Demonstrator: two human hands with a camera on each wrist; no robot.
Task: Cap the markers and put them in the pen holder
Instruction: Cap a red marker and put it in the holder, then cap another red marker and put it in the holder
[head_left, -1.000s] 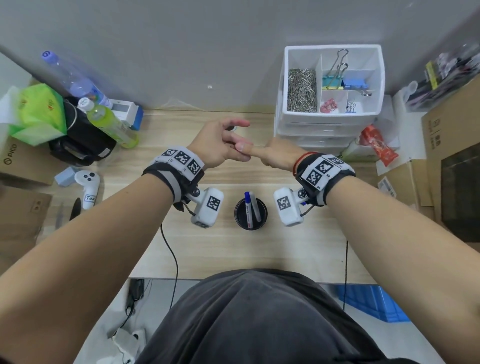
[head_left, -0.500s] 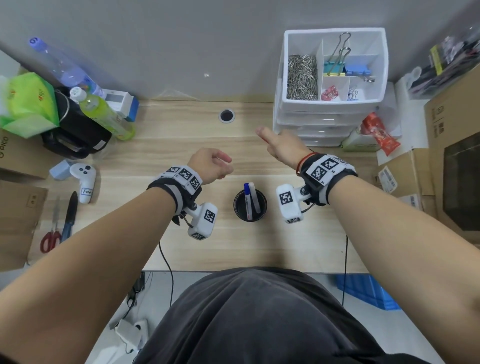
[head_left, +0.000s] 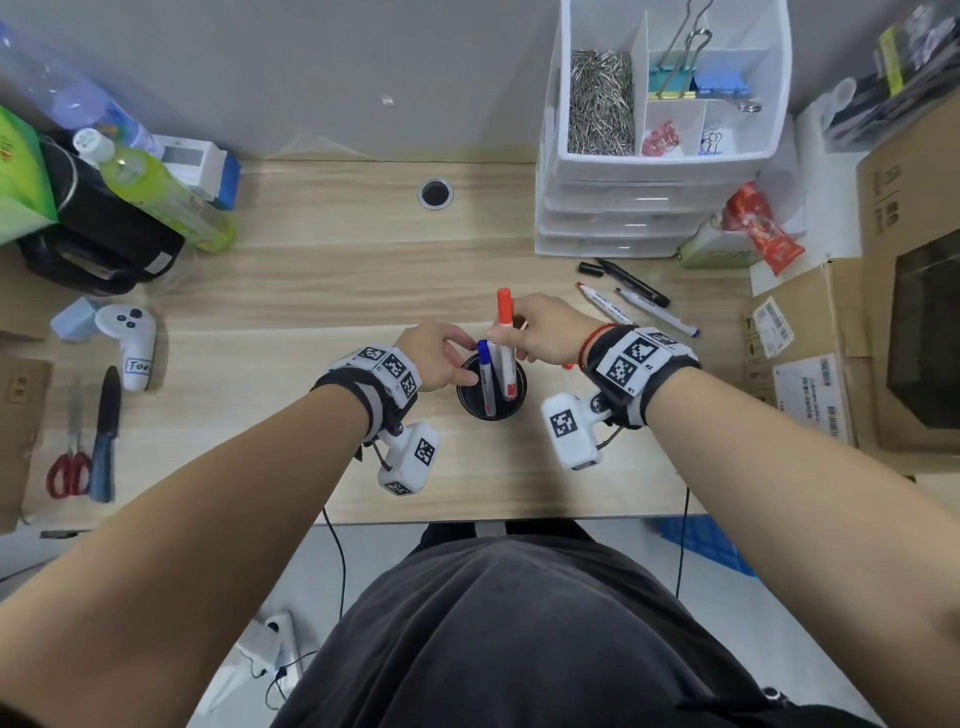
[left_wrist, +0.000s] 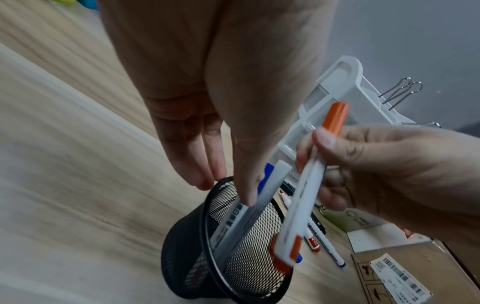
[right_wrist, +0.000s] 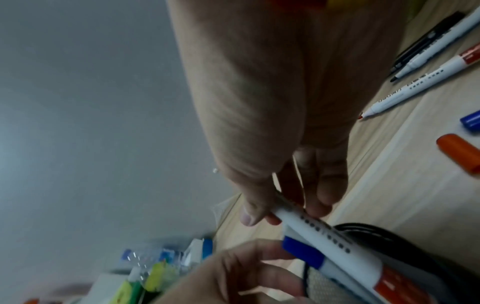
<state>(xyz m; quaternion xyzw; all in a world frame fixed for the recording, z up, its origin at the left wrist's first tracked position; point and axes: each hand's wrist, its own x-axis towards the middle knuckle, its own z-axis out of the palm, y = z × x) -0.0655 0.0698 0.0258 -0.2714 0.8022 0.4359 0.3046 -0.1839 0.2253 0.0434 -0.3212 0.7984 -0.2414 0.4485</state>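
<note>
A black mesh pen holder (head_left: 470, 402) (left_wrist: 182, 257) stands on the desk between my hands. It holds a blue-capped marker (head_left: 484, 364) (left_wrist: 269, 170) (right_wrist: 302, 250) and a white pen. My right hand (head_left: 511, 340) (left_wrist: 311, 152) (right_wrist: 280, 214) pinches a red-capped marker (head_left: 504, 312) (left_wrist: 306, 195) (right_wrist: 335, 244) whose lower end is inside the holder. My left hand (head_left: 465, 361) (left_wrist: 228, 191) touches the holder's rim with straight fingers, its thumb against the pens inside. Uncapped markers (head_left: 605, 304) (right_wrist: 415, 86) lie to the right.
A loose orange cap (right_wrist: 459, 152) and a blue cap (right_wrist: 471, 121) lie near the uncapped markers. White drawers (head_left: 623, 218) stand behind them and cardboard boxes (head_left: 883, 312) are at the right. Bottles (head_left: 156, 192), a white controller (head_left: 132, 338), scissors (head_left: 67, 467) and a knife sit left.
Both hands came back from the far part of the desk to the holder. My right hand now holds a red-capped marker in it, and my left hand touches the rim.
</note>
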